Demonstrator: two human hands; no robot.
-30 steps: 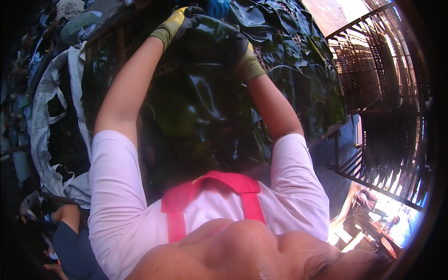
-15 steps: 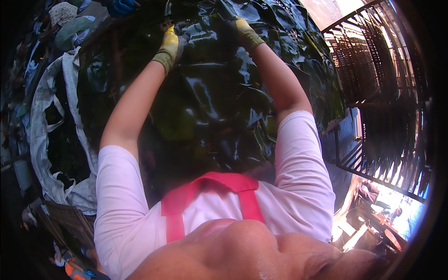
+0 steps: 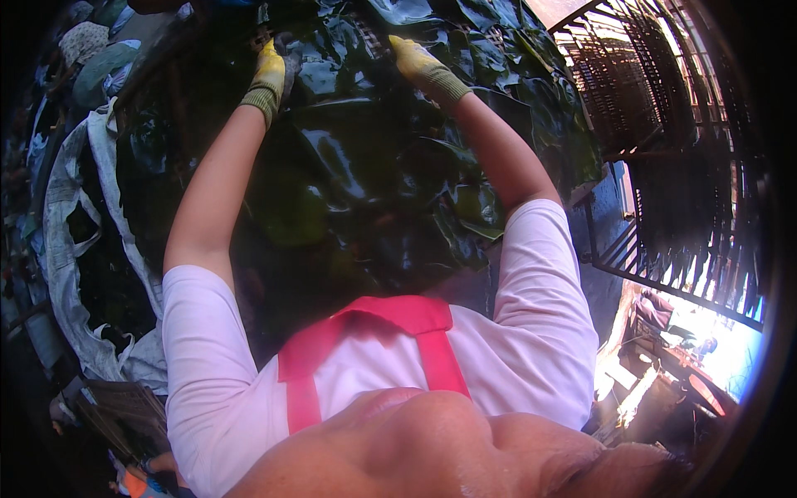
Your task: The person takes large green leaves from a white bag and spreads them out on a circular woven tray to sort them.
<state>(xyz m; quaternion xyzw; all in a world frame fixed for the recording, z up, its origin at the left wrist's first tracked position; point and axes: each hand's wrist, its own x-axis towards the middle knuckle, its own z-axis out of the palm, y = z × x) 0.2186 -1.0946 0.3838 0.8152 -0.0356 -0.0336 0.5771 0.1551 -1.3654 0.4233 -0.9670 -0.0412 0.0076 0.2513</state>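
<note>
Broad, glossy, dark green leaves [image 3: 332, 158] are spread in a layer in front of me. Both my hands wear yellow and grey work gloves with olive knit cuffs. At the far left of the leaves, my left hand [image 3: 271, 73] has its thumb pointing up, and its grey fingers are closed at the edge of a shiny leaf [image 3: 322, 73]. My right hand [image 3: 421, 65] reaches to the far side of the leaves, its yellow thumb pointing toward the left. The right fingers are hidden, so what they hold does not show.
A torn whitish sack [image 3: 70, 274] lies at my left. Farther left are bundles, one in pale patterned cloth [image 3: 83, 43]. A slatted rack [image 3: 664, 158] stands at the right. A blue shape [image 3: 237, 2] shows at the top edge. An orange garment [image 3: 134, 483] appears at the lower left.
Both hands have shifted left in the picture, along with the surroundings. The right glove shows more of its yellow side. The blue glove at the top has mostly left the view.
</note>
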